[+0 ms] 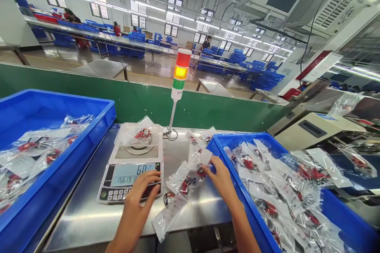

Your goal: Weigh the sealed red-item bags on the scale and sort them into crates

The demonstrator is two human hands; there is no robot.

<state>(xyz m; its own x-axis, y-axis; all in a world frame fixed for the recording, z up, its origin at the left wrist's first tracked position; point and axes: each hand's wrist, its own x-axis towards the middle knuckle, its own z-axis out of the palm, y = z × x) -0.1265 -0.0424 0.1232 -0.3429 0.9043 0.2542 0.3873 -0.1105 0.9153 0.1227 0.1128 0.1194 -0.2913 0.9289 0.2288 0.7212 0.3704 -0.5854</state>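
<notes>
**Head-worn view, facing forward and down**

The camera looks from above and behind the left hand (141, 194) and right hand (218, 178), close over the steel workbench (86, 221). Both forearms enter from the bottom edge; its wide view reaches past them to long tables (89, 33) across the hall.

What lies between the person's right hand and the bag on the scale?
Only loose clear plastic bags on the steel table lie between the right hand and the bag on the scale. They are low and soft; no crate or other rigid thing stands in that gap.
</notes>
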